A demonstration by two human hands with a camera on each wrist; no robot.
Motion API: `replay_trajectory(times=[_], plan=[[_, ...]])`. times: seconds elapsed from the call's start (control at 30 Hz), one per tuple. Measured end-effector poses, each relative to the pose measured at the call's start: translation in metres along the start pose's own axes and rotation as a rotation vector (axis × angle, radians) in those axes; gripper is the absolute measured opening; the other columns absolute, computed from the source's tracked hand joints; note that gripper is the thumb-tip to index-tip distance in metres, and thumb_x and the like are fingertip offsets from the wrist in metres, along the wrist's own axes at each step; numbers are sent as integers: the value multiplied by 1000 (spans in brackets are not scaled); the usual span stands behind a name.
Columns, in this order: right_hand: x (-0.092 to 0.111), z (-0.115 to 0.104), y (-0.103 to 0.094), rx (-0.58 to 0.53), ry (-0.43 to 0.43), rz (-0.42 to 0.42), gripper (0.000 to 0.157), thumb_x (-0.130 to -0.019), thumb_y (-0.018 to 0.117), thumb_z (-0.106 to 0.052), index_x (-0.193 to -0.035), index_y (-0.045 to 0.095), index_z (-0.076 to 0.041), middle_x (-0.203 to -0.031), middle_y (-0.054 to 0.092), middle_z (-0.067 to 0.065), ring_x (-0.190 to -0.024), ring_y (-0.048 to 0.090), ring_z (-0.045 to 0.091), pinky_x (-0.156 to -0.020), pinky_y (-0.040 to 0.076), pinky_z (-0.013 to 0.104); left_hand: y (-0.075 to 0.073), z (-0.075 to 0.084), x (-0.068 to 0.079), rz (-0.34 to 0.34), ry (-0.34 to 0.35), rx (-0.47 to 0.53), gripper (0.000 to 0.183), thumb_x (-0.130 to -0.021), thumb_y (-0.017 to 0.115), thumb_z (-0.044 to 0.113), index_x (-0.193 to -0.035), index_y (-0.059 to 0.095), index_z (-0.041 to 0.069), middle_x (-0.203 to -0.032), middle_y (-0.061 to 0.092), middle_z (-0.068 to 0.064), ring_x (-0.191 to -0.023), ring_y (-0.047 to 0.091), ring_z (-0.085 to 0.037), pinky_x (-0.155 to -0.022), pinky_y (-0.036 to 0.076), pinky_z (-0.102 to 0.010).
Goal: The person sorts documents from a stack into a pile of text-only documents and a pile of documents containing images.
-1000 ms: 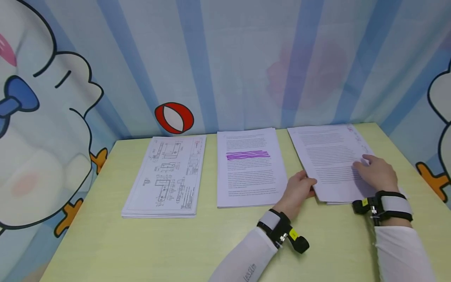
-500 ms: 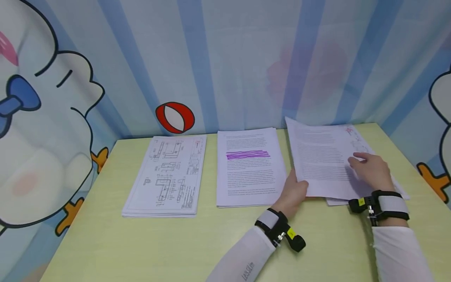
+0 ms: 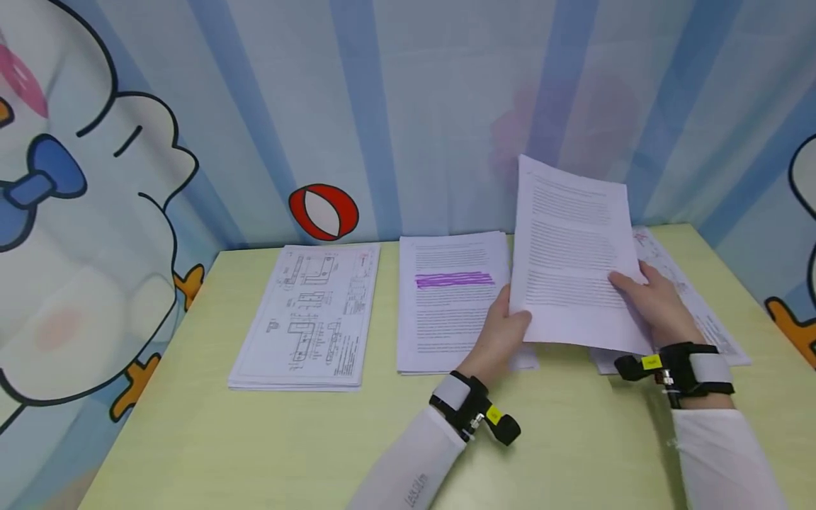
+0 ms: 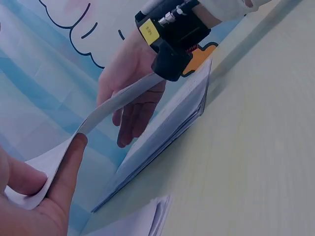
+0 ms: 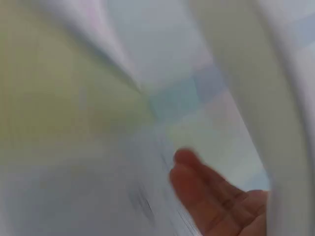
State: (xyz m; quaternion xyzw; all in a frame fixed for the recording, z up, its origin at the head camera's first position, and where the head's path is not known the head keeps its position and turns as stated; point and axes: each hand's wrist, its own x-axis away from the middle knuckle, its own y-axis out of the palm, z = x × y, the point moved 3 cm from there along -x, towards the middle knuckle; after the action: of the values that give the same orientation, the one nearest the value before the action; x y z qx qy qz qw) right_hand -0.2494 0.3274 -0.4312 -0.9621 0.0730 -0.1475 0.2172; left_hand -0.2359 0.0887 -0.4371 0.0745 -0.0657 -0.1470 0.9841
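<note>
A raised bundle of printed paper sheets [image 3: 567,248] tilts up above the table, its text facing me; how many sheets it has I cannot tell. My left hand [image 3: 497,333] pinches its lower left edge, thumb in front and fingers behind, as the left wrist view also shows with the bent paper [image 4: 118,101]. On the right edge, my right hand [image 3: 663,304] holds the bundle with the thumb over the front. Its fingers [image 5: 192,189] extend behind the paper in the blurred right wrist view. Beneath it lies a stack of drawing sheets [image 3: 695,304], partly covered.
A stack of text pages with purple highlighting [image 3: 454,304] lies mid-table, partly behind my left hand. Further left is a stack of technical drawings [image 3: 312,319]. The pale yellow table [image 3: 306,446] ends at a striped blue curtain [image 3: 433,120] with cartoon prints.
The text sheets have been lifted off the right-hand stack, tilted up and shifted left, uncovering the drawings beneath. Both hands have moved left with them.
</note>
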Motion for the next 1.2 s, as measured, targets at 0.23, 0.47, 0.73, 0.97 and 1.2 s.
replay_trajectory(times=[0.23,0.47,0.73,0.97,1.2], plan=[[9,-27,38,-206,-65,-102,69,-95,45,-42,-150,15,-13,-122,51,-1,-95,54,2,-72,47,18,-51,9,9,30,36,-66,52,-93,41,9,-138,34,35,-142,43,11,-133,36,-12,-115,22,-45],[20,-55,76,-218,-114,-72,58,-98,43,-30,-149,21,-14,-136,48,16,-100,59,10,-72,51,19,-98,19,19,145,20,-150,52,-88,45,6,-136,41,24,-137,49,5,-130,38,-14,-115,22,-45],[23,-60,112,-158,-89,-74,55,-97,45,-29,-147,27,-16,-132,53,15,-108,58,23,-80,51,29,-144,29,30,181,-66,-371,42,-90,46,15,-131,46,16,-117,61,-5,-103,55,-22,-93,43,-42],[18,-55,129,-124,-99,-163,52,-99,41,-18,-146,27,-5,-134,51,18,-115,54,30,-92,45,38,-163,22,31,166,-118,-532,51,-90,50,14,-139,38,10,-113,63,-13,-95,62,-23,-81,53,-39],[13,-46,138,-45,-63,-163,53,-97,44,-19,-146,29,-7,-130,55,17,-109,57,29,-84,47,33,-169,16,31,130,-134,-675,55,-89,52,13,-141,35,5,-114,61,-15,-93,60,-22,-75,52,-35]])
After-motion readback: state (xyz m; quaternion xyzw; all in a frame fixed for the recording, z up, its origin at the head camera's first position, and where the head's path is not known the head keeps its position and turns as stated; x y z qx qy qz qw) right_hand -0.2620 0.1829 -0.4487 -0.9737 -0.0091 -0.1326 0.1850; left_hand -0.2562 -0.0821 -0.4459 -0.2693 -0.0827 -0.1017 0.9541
